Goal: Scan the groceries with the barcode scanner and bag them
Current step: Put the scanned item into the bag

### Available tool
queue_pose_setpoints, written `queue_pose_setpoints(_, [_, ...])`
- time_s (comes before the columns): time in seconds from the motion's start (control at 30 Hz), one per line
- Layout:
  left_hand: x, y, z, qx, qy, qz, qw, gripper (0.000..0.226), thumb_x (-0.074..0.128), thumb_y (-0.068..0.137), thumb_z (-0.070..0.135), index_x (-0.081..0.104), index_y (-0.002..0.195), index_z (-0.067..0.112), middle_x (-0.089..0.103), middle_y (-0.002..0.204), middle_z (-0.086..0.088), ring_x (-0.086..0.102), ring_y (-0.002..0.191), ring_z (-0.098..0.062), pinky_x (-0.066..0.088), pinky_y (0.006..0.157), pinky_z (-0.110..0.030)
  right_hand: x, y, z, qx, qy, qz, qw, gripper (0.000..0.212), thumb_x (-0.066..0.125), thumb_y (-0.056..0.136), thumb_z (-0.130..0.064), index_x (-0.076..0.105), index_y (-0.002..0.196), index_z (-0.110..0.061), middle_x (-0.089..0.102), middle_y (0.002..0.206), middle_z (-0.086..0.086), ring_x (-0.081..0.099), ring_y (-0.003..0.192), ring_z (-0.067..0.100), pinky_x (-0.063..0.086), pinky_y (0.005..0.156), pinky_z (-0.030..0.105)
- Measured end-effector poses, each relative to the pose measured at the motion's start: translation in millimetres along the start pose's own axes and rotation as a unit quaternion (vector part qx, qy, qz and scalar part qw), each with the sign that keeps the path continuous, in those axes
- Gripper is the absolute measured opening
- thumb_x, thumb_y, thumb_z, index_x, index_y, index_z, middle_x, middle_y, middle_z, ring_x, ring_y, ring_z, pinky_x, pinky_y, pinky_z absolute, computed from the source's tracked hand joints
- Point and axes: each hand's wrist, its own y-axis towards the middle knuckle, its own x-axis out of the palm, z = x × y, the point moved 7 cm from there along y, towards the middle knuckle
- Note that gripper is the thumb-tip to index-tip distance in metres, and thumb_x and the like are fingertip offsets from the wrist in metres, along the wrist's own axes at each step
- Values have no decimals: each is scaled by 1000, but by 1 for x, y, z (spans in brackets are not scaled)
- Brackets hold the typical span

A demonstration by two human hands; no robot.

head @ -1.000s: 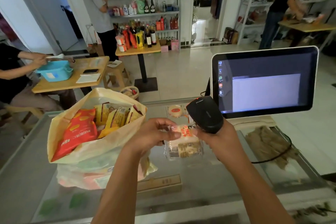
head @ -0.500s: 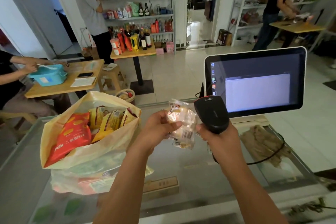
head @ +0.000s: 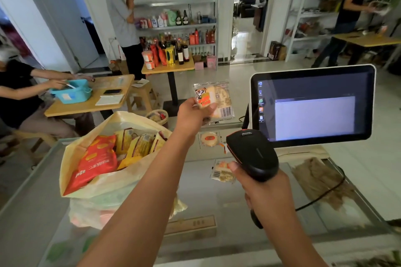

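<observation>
A person's left hand (head: pixel 193 112) pinches a clear-wrapped snack packet (head: pixel 217 102) by its lower left edge, thumb on the front, and holds it raised above the far edge of the glass desk (head: pixel 217 212). The packet's panda label and barcode face the holder. The right hand (head: pixel 267 188) is wrapped round the grip of a black barcode scanner (head: pixel 252 154), whose head sits below and right of the raised packet, apart from it.

A second barcoded packet (head: pixel 222 171) lies flat on the desk just left of the right thumb; whether the thumb touches it is hard to tell. A round snack packet (head: pixel 209 139) lies farther back on the glass. A black cable (head: pixel 325 193) curves across the desk to the right of the scanner hand.

Left of both arms, a cream plastic bag (head: pixel 86 188) stands open on the desk, holding a red packet (head: pixel 95 162) and several yellow ones. At the desk's far right stands a white-framed monitor (head: pixel 312 106) showing a pale window. Beyond, a seated person (head: pixel 19 91) reaches into a blue basket (head: pixel 71 93) on a wooden table.
</observation>
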Motion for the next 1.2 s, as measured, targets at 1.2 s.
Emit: queue_pose_setpoints(1.2, [-204,-99,75,124,182,220,950,21,75,84,5,57,82,17,65,66,12,61,64,-2,47,64,-26,89,-3,-22,-1,-10,-106,994,22,80,76,-25,64,78,-10,49,43,0,46,42,18,39,51,32])
